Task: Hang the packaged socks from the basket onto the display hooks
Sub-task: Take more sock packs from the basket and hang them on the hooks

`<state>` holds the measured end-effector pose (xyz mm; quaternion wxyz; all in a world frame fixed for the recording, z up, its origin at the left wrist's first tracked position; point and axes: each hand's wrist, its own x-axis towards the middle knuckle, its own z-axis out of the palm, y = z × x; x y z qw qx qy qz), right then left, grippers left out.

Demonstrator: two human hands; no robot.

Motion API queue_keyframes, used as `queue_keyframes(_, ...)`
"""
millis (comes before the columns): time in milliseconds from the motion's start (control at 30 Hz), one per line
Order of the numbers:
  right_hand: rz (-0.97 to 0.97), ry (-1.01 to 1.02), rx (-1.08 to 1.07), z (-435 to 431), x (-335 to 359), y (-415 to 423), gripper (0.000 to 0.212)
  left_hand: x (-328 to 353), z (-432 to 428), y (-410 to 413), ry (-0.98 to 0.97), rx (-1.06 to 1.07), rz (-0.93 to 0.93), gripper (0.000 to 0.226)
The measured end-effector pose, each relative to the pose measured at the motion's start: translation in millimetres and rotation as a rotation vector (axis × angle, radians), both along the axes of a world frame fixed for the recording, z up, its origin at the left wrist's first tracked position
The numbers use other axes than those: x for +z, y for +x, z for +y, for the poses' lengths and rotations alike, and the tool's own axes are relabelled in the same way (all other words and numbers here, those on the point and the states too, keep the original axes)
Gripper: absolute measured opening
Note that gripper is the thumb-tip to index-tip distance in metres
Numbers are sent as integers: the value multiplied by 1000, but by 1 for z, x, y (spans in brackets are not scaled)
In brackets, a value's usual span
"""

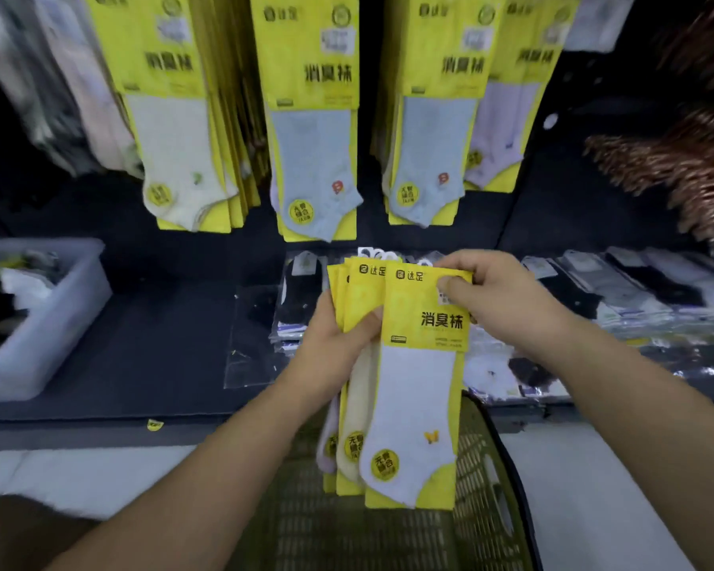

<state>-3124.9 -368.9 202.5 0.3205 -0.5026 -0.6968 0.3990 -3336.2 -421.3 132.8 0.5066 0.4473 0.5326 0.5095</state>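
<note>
While fanned out above basket (485,484), sock packs (357,309) gripped mid-height in left hand (332,348), thumb across front; top corner of front pack (419,389) pinched by right hand (493,298). Separating step, judged. Next: peel front pack free, raise to matching row of hung packs (312,129). Hooks cut off above frame; basket contents hidden; bin (58,323) at left blurred.

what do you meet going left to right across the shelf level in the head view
translucent plastic bin → clear bags of dark socks → left hand → held sock packs → right hand → row of bagged socks lying flat
</note>
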Motion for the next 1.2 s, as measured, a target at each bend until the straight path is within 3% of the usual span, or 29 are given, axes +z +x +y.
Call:
queue_keyframes(167, 55, 130, -62, -2, 55, -12, 22, 68, -2, -9, 114, -8, -110, 63)
queue_keyframes(333, 128, 196, -83, -4, 102, -25, 11, 107, 10, -19, 227, 44, 78, 57)
queue_keyframes(500, 208, 301, -157, 5, 132, -33, 21, 134, 31, -27, 373, 48, 248, 55)
queue_keyframes(633, 302, 180, -128, 19, 144, -35, 14, 138, 42, -31, 380, 23, 229, 57)
queue_keyframes(833, 251, 282, -150, 40, 143, -36, 19, 143, 53, -32, 348, 20, 177, 68)
queue_keyframes(1033, 307, 300, -332, 88, 170, -19, 22, 143, 62, -39, 365, 41, 210, 65)
queue_keyframes(1200, 196, 393, -339, 112, 186, -19, 29, 144, 66, -46, 367, 71, 228, 67)
